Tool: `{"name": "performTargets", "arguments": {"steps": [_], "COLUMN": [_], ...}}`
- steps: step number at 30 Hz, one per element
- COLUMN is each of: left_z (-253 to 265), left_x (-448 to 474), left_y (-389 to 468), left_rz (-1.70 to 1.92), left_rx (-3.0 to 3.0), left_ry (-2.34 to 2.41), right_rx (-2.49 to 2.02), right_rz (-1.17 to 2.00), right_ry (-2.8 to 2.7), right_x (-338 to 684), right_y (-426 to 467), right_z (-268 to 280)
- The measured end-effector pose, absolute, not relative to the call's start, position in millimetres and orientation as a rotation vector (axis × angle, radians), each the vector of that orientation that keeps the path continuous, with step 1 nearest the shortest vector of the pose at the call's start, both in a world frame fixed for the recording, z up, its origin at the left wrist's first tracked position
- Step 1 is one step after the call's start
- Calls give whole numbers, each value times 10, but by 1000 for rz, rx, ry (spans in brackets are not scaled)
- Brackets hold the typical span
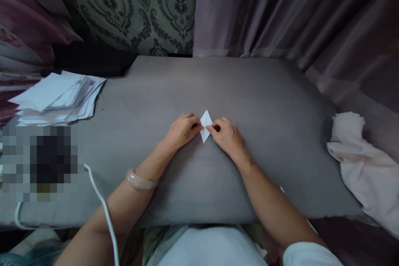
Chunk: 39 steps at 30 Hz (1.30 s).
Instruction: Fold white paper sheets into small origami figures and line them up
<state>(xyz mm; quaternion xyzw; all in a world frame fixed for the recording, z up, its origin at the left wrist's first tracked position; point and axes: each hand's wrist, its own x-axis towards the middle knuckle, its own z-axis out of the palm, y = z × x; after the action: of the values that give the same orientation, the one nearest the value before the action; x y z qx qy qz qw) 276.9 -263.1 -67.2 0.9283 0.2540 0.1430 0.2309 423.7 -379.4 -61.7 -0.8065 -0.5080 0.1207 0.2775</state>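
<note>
Both hands on folded paper, centre of grey bed.
Left hand [182, 131] and right hand [226, 136] each pinch the paper [205, 126], grip clamped on opposite edges; paper stack [57, 97] far left.

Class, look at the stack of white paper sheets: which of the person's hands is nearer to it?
Left. The left hand lies on the stack's side of the folded paper; the right hand is beyond it.

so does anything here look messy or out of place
Only the paper stack at the far left: its sheets are fanned out unevenly. The folded paper sits neatly between the left hand and right hand.
</note>
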Motion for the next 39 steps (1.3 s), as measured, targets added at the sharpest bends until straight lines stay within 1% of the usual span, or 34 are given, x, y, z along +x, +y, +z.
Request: {"name": "performTargets", "arguments": {"steps": [6, 12, 18, 21, 23, 25, 28, 31, 35, 37, 39], "left_z": [-808, -763, -640, -653, -685, -710, -684, -589, -476, -458, -468], "left_x": [2780, 2833, 2930, 2919, 2891, 2861, 2827, 2807, 2805, 2814, 2824], "left_y": [-2570, -2562, -2517, -2522, -2537, -2554, -2573, -2589, -2642, -2680, -2709], "left_rz": [461, 374, 222, 292, 347, 380, 444, 448, 426, 568, 763], "left_rx": [2541, 2404, 2253, 2192, 2049, 1816, 1498, 1398, 1520, 1591, 1692], "left_ry": [839, 951, 1049, 1016, 906, 778, 662, 634, 669, 645, 559], "right_rx": [-2189, -2108, -2109, -2064, -2017, -1919, -1703, -1566, -1503, -1474, -1453], "right_rz": [399, 530, 539, 473, 494, 612, 880, 1022, 947, 819, 615], "right_ry": [-1223, -1149, -1167, -1225, -1222, -1164, -1011, -906, -894, -947, -1054], "right_x": [4265, 4390, 4392, 4378, 4374, 4371, 4362, 4347, 4325, 4311, 4298], "right_y": [-3757, -3738, -3746, -3768, -3774, -3770, -3760, -3758, -3762, -3764, -3770], "right_z": [-672, -719, -703, -717, -727, -721, -668, -589, -537, -536, -544]}}
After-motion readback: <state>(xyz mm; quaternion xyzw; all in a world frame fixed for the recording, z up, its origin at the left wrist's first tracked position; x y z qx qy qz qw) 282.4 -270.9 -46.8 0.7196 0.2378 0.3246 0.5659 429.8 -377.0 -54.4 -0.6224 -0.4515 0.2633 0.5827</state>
